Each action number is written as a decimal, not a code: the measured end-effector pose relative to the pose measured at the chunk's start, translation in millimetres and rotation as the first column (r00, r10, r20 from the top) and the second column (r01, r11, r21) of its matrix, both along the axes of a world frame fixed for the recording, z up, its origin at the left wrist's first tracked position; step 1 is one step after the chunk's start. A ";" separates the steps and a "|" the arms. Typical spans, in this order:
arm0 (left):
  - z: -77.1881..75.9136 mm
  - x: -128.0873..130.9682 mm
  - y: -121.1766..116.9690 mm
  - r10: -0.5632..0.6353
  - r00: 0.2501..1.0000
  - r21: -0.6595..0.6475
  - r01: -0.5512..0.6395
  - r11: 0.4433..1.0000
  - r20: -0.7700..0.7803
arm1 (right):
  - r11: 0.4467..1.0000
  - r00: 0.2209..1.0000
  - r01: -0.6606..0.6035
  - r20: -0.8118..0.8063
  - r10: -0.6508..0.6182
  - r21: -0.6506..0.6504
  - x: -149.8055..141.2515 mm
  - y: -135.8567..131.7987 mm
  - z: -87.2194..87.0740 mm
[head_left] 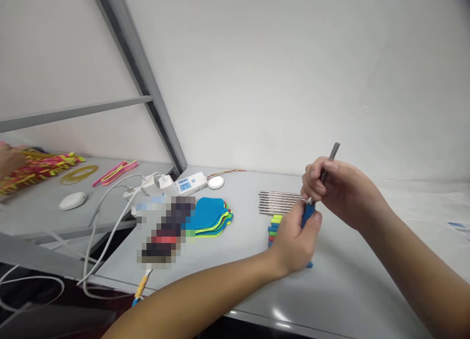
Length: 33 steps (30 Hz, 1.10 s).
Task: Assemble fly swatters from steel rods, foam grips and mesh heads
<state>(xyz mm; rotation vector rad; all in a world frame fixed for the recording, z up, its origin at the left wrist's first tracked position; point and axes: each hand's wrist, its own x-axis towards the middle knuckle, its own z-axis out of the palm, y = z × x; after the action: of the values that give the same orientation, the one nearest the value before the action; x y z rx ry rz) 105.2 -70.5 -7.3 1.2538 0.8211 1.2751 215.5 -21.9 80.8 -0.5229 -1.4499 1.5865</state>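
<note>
My right hand (336,192) is closed around a thin metal rod (333,153) whose top end sticks up past my fingers. My left hand (295,238) is closed on a blue plastic handle (307,214), which meets the rod's lower end between the two hands. Both hands hover just above the grey table (348,290). Behind them lies a row of several more metal rods (279,203). A small pile of coloured handles (273,226), green, blue and red, sits just left of my left hand.
A stack of mesh swatter heads (211,217), blue on top, lies to the left. Further left are a white power strip (189,183), cables (106,216), a white round puck (73,200), rubber bands (79,174) and coloured parts (40,165). A slanted metal post (147,84) rises behind.
</note>
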 end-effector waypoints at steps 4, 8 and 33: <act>6.2 -37.4 10.3 0.139 0.982 0.168 -0.117 0.979 -0.128 | 0.993 0.995 -0.006 -0.096 -0.005 -0.115 -47.3 -4.6 8.4; -4.5 -64.5 18.2 0.274 0.940 0.218 -0.229 0.949 -0.205 | 0.989 0.996 0.002 -0.084 -0.015 -0.151 -88.6 -0.5 -5.9; -31.1 -67.0 26.3 0.264 0.918 0.103 -0.244 0.964 -0.296 | 0.992 0.996 0.063 -0.060 -0.070 -0.108 -97.6 13.0 -16.8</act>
<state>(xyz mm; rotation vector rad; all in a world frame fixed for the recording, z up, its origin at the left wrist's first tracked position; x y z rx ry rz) 38.2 -44.1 -38.4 1.4557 1.2082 1.3369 117.8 -9.0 64.0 -0.5714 -1.2932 1.6190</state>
